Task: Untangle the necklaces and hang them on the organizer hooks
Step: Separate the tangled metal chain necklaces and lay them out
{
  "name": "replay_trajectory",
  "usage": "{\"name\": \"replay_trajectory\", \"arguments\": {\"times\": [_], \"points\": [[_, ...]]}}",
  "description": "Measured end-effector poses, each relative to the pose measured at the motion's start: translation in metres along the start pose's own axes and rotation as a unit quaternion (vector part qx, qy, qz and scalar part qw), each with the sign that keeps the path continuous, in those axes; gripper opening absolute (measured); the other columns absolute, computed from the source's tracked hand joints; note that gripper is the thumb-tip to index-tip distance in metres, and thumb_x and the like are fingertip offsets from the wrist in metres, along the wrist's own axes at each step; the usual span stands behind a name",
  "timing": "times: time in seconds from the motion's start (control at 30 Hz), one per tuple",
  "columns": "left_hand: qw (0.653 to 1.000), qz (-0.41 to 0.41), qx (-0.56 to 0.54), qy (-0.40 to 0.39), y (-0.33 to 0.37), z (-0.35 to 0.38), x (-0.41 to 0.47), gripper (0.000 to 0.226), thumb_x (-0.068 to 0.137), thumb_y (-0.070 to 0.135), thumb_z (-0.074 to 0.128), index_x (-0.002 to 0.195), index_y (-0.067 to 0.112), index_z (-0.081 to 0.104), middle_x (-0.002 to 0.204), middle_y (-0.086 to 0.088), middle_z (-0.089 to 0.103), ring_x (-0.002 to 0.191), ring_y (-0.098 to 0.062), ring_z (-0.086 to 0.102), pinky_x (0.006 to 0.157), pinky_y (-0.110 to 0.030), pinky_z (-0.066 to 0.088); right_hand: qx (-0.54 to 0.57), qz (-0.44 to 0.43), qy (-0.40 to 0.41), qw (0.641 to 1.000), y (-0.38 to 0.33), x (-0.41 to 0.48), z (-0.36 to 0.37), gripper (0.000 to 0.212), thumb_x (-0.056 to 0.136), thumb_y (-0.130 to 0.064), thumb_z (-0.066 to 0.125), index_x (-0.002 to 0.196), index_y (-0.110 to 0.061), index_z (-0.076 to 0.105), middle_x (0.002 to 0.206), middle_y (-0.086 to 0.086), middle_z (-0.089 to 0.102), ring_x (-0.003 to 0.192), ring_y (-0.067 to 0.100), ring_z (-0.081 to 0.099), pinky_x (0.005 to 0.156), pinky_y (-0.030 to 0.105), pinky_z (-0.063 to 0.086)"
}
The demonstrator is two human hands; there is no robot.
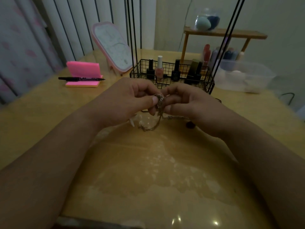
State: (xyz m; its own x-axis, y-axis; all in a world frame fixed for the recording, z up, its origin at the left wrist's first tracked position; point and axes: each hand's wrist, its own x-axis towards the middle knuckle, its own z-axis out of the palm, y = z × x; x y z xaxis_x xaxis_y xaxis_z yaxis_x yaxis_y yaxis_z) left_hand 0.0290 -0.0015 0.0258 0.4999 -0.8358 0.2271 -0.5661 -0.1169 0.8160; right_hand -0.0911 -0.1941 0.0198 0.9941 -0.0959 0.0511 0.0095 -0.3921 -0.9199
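Observation:
A tangled bunch of thin silver necklace chains (159,100) is held up between both hands over the middle of the wooden table (49,116). My left hand (125,100) pinches the knot from the left with thumb and fingers. My right hand (186,103) pinches it from the right. Loose chain (148,128) hangs down and lies on the table below the hands; a dark red bead or pendant (189,124) lies under my right hand. The black wire organizer (171,75) stands just behind the hands, its thin uprights (132,30) rising out of view. Its hooks are not visible.
Nail polish bottles (159,68) stand in the organizer's basket. At the back left are pink sticky notes (83,75) with a black pen (80,78) and a pink stand mirror (112,47). A clear plastic box (244,76) and a wooden shelf (226,33) are at the back right.

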Motion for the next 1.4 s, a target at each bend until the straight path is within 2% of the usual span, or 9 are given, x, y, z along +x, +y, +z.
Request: {"name": "replay_trajectory", "arguments": {"times": [0.2,0.33,0.53,0.7,0.83,0.97,1.07,1.27,1.4], "points": [[0.999,0.02,0.028,0.016,0.002,-0.001,-0.001,0.02,0.102,0.007,0.061,0.111,0.017,0.076,0.081,-0.002,0.075,0.073,0.0,0.068,0.062,-0.008,0.048,0.046,0.012,-0.001,0.999,0.0,-0.001,0.0,0.022,0.097,-0.012,0.066,0.118,-0.011,0.071,0.109,0.011,0.076,0.104,0.032,0.07,0.094,0.043,0.057],[0.997,0.03,0.056,0.046,0.002,0.0,-0.001,0.026,0.102,0.008,0.062,0.121,0.022,0.075,0.081,0.002,0.075,0.071,0.003,0.067,0.062,-0.006,0.047,0.046,0.03,0.006,0.998,0.0,-0.001,-0.004,0.01,0.096,-0.018,0.067,0.1,-0.013,0.075,0.094,0.003,0.075,0.086,0.015,0.069,0.083,0.033,0.054],[0.996,-0.004,0.081,0.041,-0.004,0.0,0.002,0.009,0.102,0.022,0.064,0.1,0.024,0.074,0.076,0.009,0.072,0.069,0.0,0.064,0.066,-0.01,0.049,0.072,0.004,0.079,0.994,-0.001,0.001,-0.007,0.013,0.101,-0.015,0.06,0.094,-0.015,0.071,0.097,0.005,0.074,0.104,0.03,0.07,0.096,0.043,0.055],[0.995,-0.025,0.066,0.068,0.0,-0.002,0.002,0.011,0.101,0.029,0.064,0.104,0.027,0.075,0.08,0.028,0.07,0.078,0.013,0.063,0.065,0.0,0.041,0.15,0.013,0.1,0.984,-0.007,0.001,-0.006,0.023,0.104,-0.012,0.046,0.086,-0.016,0.06,0.073,-0.004,0.065,0.078,0.015,0.069,0.081,0.033,0.055],[0.997,-0.021,0.044,0.067,0.003,-0.003,0.001,0.015,0.103,0.027,0.061,0.099,0.02,0.073,0.063,0.027,0.063,0.063,0.012,0.058,0.057,-0.002,0.04,0.247,0.016,0.1,0.964,-0.012,-0.001,-0.008,0.023,0.103,-0.013,0.041,0.083,-0.014,0.052,0.068,0.0,0.051,0.07,0.016,0.055,0.073,0.028,0.056],[1.0,-0.012,0.015,0.025,0.005,-0.001,0.0,0.014,0.102,0.025,0.062,0.1,0.016,0.072,0.059,0.026,0.06,0.057,0.011,0.055,0.057,-0.003,0.041,0.297,0.019,0.097,0.95,-0.011,0.0,-0.008,0.016,0.103,-0.02,0.043,0.092,-0.016,0.053,0.073,0.001,0.054,0.073,0.017,0.061,0.068,0.031,0.057],[1.0,-0.018,-0.016,0.014,0.003,-0.004,-0.001,0.012,0.103,0.02,0.061,0.095,0.014,0.068,0.063,0.013,0.059,0.055,-0.002,0.049,0.055,-0.015,0.042,0.331,0.019,0.103,0.938,-0.011,0.002,-0.008,0.017,0.105,-0.021,0.042,0.093,-0.015,0.053,0.076,0.002,0.056,0.073,0.017,0.063,0.064,0.031,0.055],[0.998,-0.01,-0.065,-0.002,0.001,-0.004,0.0,0.011,0.095,0.015,0.053,0.086,0.014,0.058,0.082,-0.007,0.069,0.06,-0.019,0.055,0.057,-0.029,0.044,0.356,0.033,0.085,0.93,-0.009,0.003,-0.006,0.008,0.104,-0.02,0.042,0.104,-0.014,0.047,0.081,0.005,0.062,0.066,0.014,0.054,0.051,0.023,0.036],[0.997,-0.019,-0.066,-0.019,0.001,-0.003,0.0,0.016,0.1,0.015,0.055,0.087,0.013,0.065,0.064,-0.002,0.059,0.052,-0.012,0.044,0.05,-0.023,0.038,0.394,0.029,0.058,0.917,-0.01,0.003,-0.004,0.006,0.101,-0.016,0.045,0.097,-0.015,0.049,0.082,0.002,0.06,0.066,0.011,0.047,0.05,0.02,0.03]]}}
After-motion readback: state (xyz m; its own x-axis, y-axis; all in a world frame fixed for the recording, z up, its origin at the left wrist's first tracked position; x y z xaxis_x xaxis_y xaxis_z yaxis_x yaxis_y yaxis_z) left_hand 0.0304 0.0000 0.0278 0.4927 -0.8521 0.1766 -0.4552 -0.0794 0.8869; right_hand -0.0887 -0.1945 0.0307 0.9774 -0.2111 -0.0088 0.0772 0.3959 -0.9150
